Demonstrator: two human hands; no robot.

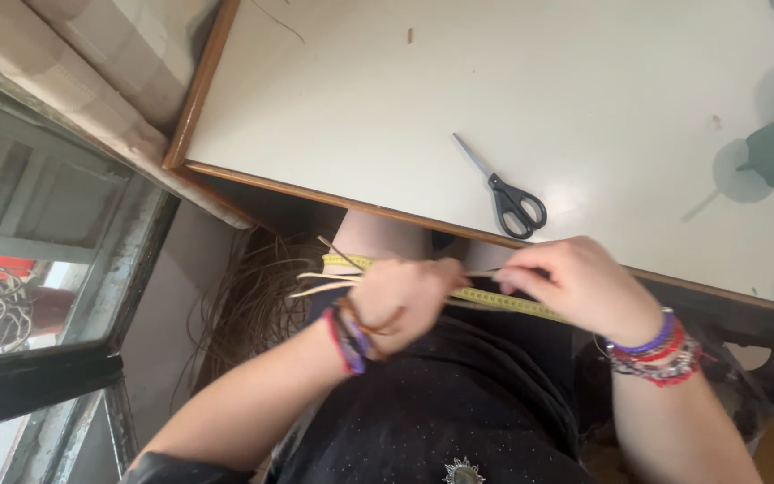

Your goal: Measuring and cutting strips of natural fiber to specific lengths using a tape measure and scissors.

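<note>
The pale reed strips (333,280) lie across your lap, just below the near edge of the desk (584,81), with a yellow measuring tape (503,302) running alongside them. Your left hand (409,300) is closed around the strips near their loose ends, which fan out past your knuckles. Your right hand (580,287) pinches a thin strand — probably one of the same strips, though motion blur hides the fingertips. Above the strips, on the desk, black-handled scissors (505,193) lie shut. Beside the strips, toward the window, a loose bundle of darker fibres (248,305) hangs toward the floor.
</note>
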